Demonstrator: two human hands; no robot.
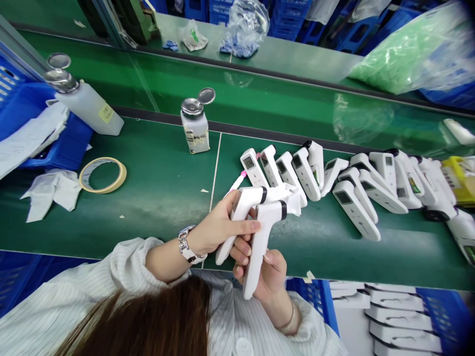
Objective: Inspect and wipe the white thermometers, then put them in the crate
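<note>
Over the near edge of the green work mat, my left hand is wrapped around one white infrared thermometer, fingers clenched on its handle. My right hand grips the handle of a second thermometer, held upright just beside the first, the two touching. Behind them a row of finished thermometers lies on the mat. Farther left stand a pump dispenser bottle and a roll of masking tape.
</note>
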